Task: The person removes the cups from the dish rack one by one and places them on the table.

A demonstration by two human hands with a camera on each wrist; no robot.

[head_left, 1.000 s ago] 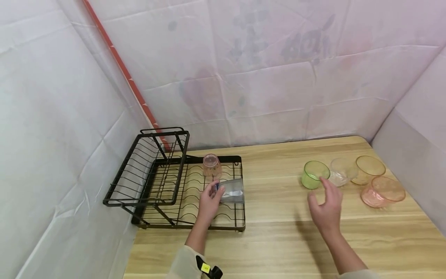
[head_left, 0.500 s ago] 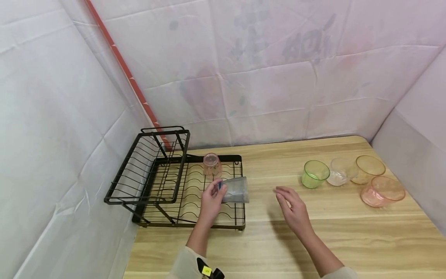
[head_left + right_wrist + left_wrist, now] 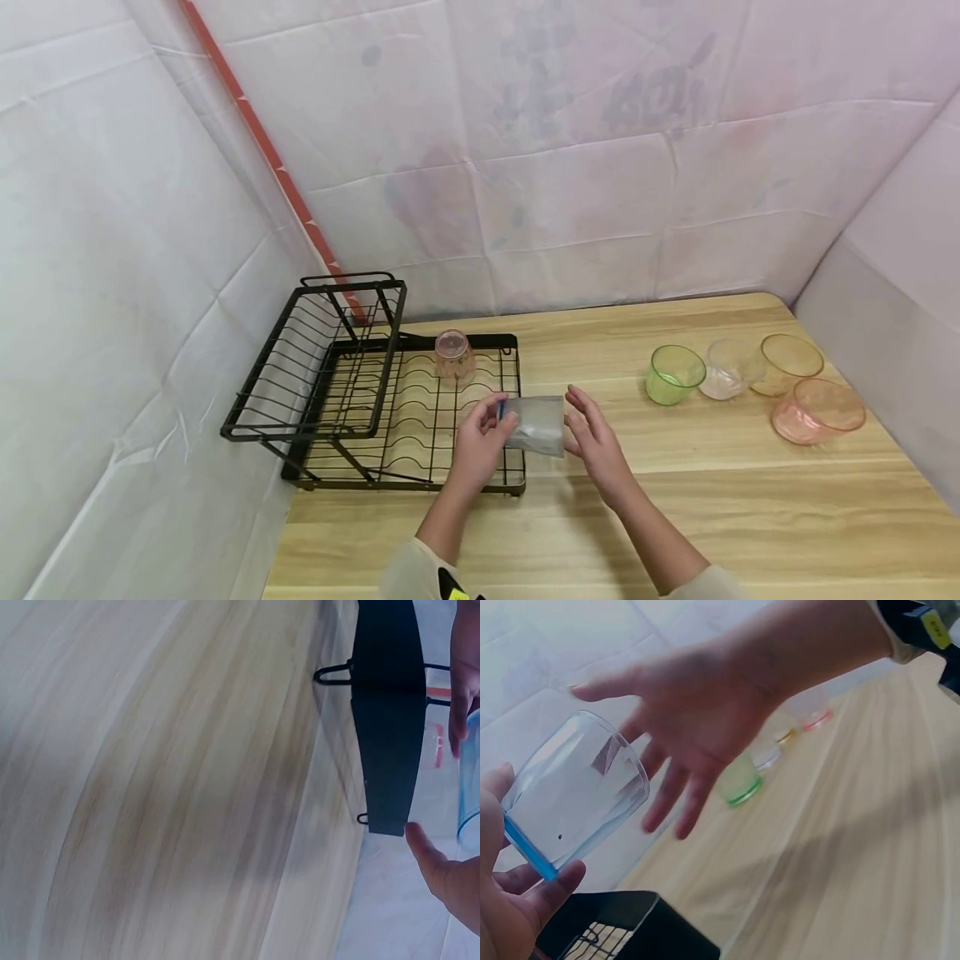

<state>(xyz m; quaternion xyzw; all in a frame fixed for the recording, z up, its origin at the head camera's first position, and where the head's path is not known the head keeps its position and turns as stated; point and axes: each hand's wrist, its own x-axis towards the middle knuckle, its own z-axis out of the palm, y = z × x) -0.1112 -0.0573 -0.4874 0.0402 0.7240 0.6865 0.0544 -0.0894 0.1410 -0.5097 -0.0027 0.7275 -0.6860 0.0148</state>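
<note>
A clear cup with a blue base is held on its side above the right edge of the black dish rack. My left hand grips it by the base, and in the left wrist view the thumb and fingers sit at the blue band of the cup. The cup's mouth points to the right. Beside that rim is my right hand, fingers extended and spread; in the left wrist view this right hand is partly behind the cup, and contact cannot be made out.
An upside-down pink cup stands at the back of the rack. To the right on the wooden table stand a green cup, a clear cup, a yellow cup and a pink cup. White sheets enclose the table.
My right hand has moved left from beside the green cup to the held cup's rim. My left hand has carried the clear cup slightly right and toward me.
</note>
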